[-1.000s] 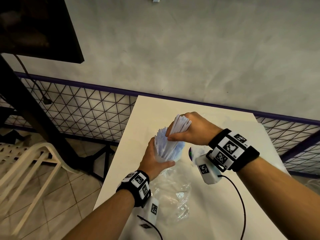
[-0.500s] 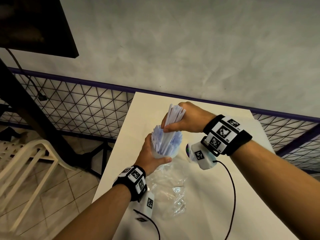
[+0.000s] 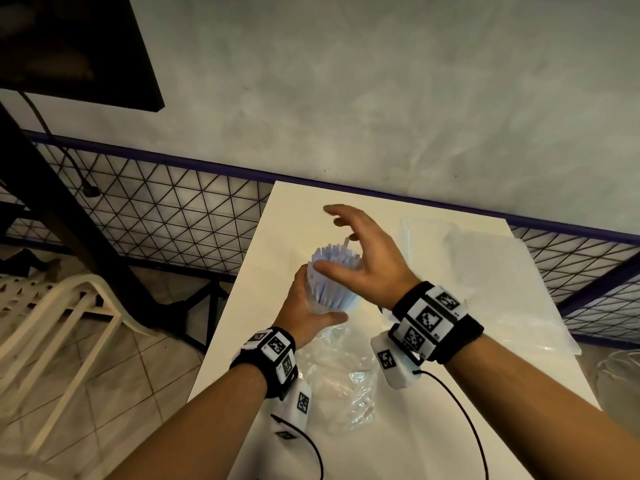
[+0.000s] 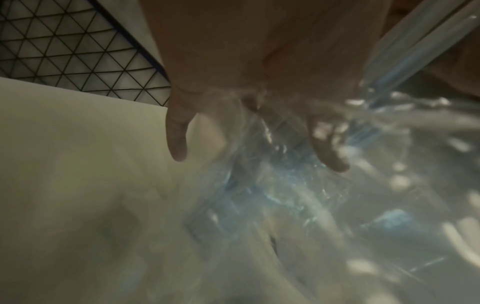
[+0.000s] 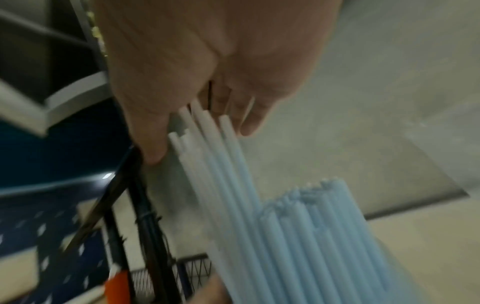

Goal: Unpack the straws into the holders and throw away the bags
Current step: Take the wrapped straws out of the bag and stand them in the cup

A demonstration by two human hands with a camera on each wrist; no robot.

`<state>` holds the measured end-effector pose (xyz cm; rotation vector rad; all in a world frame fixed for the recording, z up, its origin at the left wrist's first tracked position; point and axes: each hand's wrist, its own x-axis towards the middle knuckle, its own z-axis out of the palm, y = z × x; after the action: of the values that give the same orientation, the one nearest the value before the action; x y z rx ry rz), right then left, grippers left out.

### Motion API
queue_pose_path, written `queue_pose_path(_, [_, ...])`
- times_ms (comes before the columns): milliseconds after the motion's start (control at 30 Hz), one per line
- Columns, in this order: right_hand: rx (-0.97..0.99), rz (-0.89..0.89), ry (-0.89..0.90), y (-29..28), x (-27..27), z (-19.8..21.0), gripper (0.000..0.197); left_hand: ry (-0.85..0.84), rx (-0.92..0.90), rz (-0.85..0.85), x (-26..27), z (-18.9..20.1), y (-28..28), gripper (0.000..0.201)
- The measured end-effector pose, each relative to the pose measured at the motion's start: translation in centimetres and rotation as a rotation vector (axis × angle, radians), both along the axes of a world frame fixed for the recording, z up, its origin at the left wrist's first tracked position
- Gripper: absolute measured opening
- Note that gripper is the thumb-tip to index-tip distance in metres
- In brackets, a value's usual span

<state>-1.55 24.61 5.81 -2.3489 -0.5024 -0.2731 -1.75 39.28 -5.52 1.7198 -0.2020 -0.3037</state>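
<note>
The left hand has its fingers and thumb curled round the lower part of a bundle of pale blue straws, clamped on it through a clear plastic bag. In the left wrist view the film lies against the palm, and the straws run up past the thumb side. The bundle stands roughly upright above the counter, fanning out slightly at its top end. The bag hangs down from the grip and lies crumpled on the counter between the two forearms.

The right hand is above and just right of the straw tops. Its fingers are spread apart and loosely bent. In the head view they hold nothing, with one straw standing higher than the rest just under the palm. In the right wrist view a few raised straws lie against the inner side of the fingers, while the main bundle sits lower. Whether the fingers press on these straws cannot be told; the picture is blurred.

A second clear plastic package lies flat on the far right part of the counter, well apart from the hands. Both wrists carry black bands with square printed markers and white camera units with cables. A purple-railed wire grid runs behind the counter below a grey wall. A cream plastic chair stands on the tiled floor at left.
</note>
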Motion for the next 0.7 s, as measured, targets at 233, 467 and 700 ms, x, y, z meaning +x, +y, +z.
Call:
queue_pose_path(233, [-0.443, 0.073, -0.127, 0.9, -0.6, -4.9, 0.047, -0.014, -0.108, -0.048, 0.2, 0.5, -0.6, 0.080])
queue_pose_path(467, [-0.385, 0.035, -0.052, 1.0, 0.7, -3.9, 0.039, 0.007, -0.007, 0.004, 0.6, -1.2, -0.2, 0.101])
queue_pose_path(700, [-0.326, -0.051, 0.068, 0.5, 1.0, -3.1, 0.028, 0.020, 0.026, -0.002, 0.7, -1.5, 0.1, 0.111])
